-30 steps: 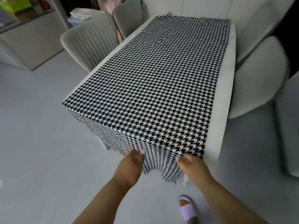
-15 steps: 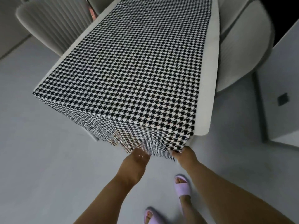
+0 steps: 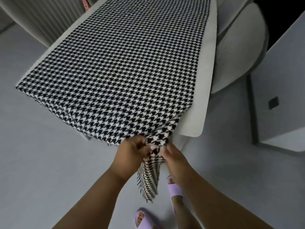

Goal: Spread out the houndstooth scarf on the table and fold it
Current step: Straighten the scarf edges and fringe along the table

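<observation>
Head view: houndstooth scarf [image 3: 115, 66] end bunched between both hands' fingers [image 3: 142, 142].

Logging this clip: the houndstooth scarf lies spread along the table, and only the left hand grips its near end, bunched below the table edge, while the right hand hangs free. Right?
Not quite. The head view shows both hands on the houndstooth scarf: the left hand and the right hand each grip the bunched near end. The rest stands: it lies spread along the table.

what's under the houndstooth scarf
The scarf lies over a white table, bare only in a strip along its right side and a sliver at the far left. The tabletop beneath is covered. Both hands, left and right, grip the overhanging near end.
</observation>
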{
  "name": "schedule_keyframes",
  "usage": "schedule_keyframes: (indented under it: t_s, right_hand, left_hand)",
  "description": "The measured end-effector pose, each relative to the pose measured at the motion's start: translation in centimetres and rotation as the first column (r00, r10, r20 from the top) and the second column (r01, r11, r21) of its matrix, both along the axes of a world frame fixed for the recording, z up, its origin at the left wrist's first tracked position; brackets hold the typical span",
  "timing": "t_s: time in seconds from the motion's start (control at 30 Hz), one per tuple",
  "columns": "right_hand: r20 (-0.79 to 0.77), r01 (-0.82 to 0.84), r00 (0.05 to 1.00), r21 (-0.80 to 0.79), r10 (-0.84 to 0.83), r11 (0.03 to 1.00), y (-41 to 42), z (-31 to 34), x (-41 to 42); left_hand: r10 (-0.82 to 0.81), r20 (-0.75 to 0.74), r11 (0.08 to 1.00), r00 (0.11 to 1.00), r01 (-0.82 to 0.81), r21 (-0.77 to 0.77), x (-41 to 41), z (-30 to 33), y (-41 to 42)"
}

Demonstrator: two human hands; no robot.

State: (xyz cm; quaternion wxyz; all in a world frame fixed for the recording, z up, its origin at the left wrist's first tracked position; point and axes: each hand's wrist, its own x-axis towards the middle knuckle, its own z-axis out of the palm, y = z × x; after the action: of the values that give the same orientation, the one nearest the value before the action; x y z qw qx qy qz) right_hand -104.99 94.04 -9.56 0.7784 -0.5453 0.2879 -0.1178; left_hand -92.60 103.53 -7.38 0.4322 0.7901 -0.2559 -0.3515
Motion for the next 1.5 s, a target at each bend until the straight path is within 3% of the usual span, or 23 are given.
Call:
schedule_keyframes:
  t_s: [0.1,0.2,0.3,0.4,0.5,0.57,0.63,0.7,0.83,1.03,1.1,1.17,1.27,1.33,1.43,1.5]
  right_hand:
    - [-0.173,-0.168,0.973,-0.064,0.155,0.984,1.3,-1.6,-1.0]
    - [-0.347,-0.282,0.915,-0.188,0.205,0.941,1.8,-2.8,-1.3]
    - [-0.250,-0.146,0.962,-0.134,0.109,0.980,1.7,-1.2,-0.6]
    - [-0.162,-0.003,0.987,0.015,0.005,1.000,0.7,1.4,1.3]
    - [-0.197,0.056,0.979,0.046,-0.046,0.997,-0.1,3.2,4.1]
    - [-0.188,0.095,0.979,0.087,-0.077,0.992,-0.6,3.9,5.4]
    - [-0.133,0.098,0.988,0.141,-0.079,0.985,-0.7,4.5,5.8]
    - [-0.085,0.020,0.996,0.164,-0.006,0.986,-0.7,4.5,5.6]
    - [-0.055,-0.208,0.976,0.048,0.211,0.977,0.2,4.3,3.9]
    - [-0.326,-0.417,0.880,-0.179,0.346,0.891,0.1,2.6,1.9]
    - [-0.329,-0.399,0.886,-0.186,0.326,0.898,0.1,3.5,1.6]
    - [-0.288,-0.352,0.913,-0.195,0.290,0.915,0.3,5.2,2.0]
    - [-0.246,-0.251,0.949,-0.198,0.200,0.948,0.5,7.0,3.7]
    - [-0.211,-0.157,0.970,-0.158,0.122,0.975,0.5,8.0,5.1]
    - [-0.164,-0.062,0.985,-0.052,0.053,0.997,0.7,8.9,6.7]
    - [-0.136,-0.047,0.990,-0.020,0.043,0.999,0.9,9.2,7.2]
  left_hand:
    - [0.063,-0.081,0.991,0.995,-0.072,-0.111,1.3,1.9,-0.7]
    - [0.115,-0.117,0.972,0.986,-0.136,-0.189,2.2,3.7,-1.5]
    - [0.179,-0.172,0.936,0.969,-0.221,-0.273,3.0,4.1,-1.3]
    - [0.224,-0.097,0.953,0.970,-0.239,-0.186,2.4,3.9,0.5]
    - [0.136,-0.174,0.974,0.975,-0.164,-0.157,0.9,3.5,2.0]
    - [0.069,-0.118,0.986,0.991,-0.086,-0.145,0.2,3.6,2.2]
    - [0.100,-0.074,0.978,0.992,-0.112,-0.174,0.6,4.0,1.9]
    - [0.147,-0.087,0.962,0.985,-0.163,-0.218,1.3,5.0,1.8]
    - [0.160,-0.106,0.946,0.981,-0.183,-0.269,2.4,7.1,1.8]
    - [0.321,-0.211,0.840,0.923,-0.380,-0.386,5.3,8.8,2.0]
    - [0.368,-0.279,0.760,0.887,-0.459,-0.459,6.2,9.0,2.3]
    - [0.392,-0.290,0.736,0.873,-0.487,-0.470,6.2,8.9,2.7]
    - [0.379,-0.245,0.835,0.892,-0.444,-0.326,4.4,8.5,3.6]
    - [0.312,-0.339,0.887,0.888,-0.400,-0.231,2.6,8.0,4.3]
    - [0.189,-0.424,0.918,0.886,-0.312,-0.243,0.6,7.5,4.8]
    - [0.194,-0.409,0.906,0.892,-0.322,-0.274,0.3,7.5,4.7]
